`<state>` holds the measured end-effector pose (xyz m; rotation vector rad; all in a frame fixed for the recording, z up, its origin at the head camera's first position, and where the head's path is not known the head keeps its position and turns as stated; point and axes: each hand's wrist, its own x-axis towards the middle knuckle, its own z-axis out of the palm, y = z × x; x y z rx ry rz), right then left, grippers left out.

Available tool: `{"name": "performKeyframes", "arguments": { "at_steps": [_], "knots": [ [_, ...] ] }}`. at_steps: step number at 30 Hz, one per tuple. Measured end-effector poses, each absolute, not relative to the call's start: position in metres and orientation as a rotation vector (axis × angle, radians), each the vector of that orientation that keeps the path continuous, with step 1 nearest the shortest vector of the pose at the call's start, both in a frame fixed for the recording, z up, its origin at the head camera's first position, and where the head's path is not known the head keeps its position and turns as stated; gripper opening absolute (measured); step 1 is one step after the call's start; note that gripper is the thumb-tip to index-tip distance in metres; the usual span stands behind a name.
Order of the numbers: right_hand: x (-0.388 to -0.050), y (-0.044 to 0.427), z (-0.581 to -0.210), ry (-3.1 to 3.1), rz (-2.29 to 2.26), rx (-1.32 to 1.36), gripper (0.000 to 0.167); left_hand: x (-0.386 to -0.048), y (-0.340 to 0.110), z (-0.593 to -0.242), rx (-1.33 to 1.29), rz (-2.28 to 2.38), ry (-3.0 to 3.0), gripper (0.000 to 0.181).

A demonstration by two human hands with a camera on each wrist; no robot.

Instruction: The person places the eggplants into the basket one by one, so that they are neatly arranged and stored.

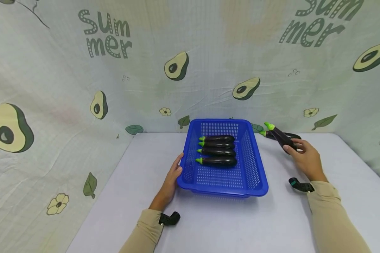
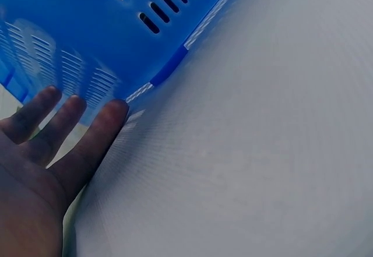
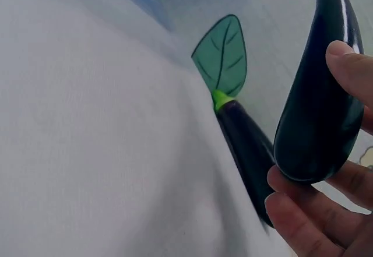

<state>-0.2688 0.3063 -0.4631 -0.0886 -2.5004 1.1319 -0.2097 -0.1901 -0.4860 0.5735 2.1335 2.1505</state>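
Note:
A blue plastic basket point(image 1: 220, 188) stands mid-table, with several dark eggplants point(image 1: 216, 151) lying side by side in it. Against its left wall rests my left hand point(image 1: 169, 181); the left wrist view shows straight fingers touching the blue wall point(image 2: 99, 41). To the right of the basket, my right hand point(image 1: 305, 158) holds one eggplant point(image 1: 282, 137) above the table, its green stem end pointing up and left. Thumb and fingers grip that eggplant point(image 3: 317, 99) in the right wrist view. Behind it, another eggplant point(image 1: 292, 135) lies on the table at the back edge.
The white tabletop point(image 1: 228, 228) extends around the basket. A cloth backdrop point(image 1: 209, 95) printed with avocados, leaves and flowers rises behind the table and along its sides. A black wrist device sits on each sleeve, left point(image 1: 170, 219) and right point(image 1: 301, 185).

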Motion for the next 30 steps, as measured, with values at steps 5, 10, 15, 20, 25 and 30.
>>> {"name": "performKeyframes", "arguments": {
  "at_steps": [5, 10, 15, 20, 25, 30],
  "knots": [
    [-0.264, 0.298, -0.454, -2.509, 1.173, -0.053, 0.07, -0.208, -0.19, -0.487, 0.567, 2.147, 2.132, 0.056],
    [-0.263, 0.291, -0.446, -2.524, 1.215, -0.022, 0.07, -0.208, -0.19, -0.488, 0.559, 2.144, 2.132, 0.056],
    [-0.263, 0.283, -0.438, -2.522, 1.281, 0.016, 0.07, -0.21, -0.189, -0.487, 0.564, 2.145, 2.147, 0.056],
    [-0.263, 0.273, -0.432, -2.542, 1.318, 0.038, 0.072, -0.209, -0.189, -0.486, 0.56, 2.147, 2.161, 0.055],
    [-0.261, 0.264, -0.426, -2.514, 1.402, 0.078, 0.074, -0.208, -0.189, -0.486, 0.56, 2.136, 2.166, 0.056],
    [-0.262, 0.256, -0.423, -2.48, 1.488, 0.144, 0.073, -0.208, -0.188, -0.486, 0.562, 2.136, 2.174, 0.056]
  ]
}}
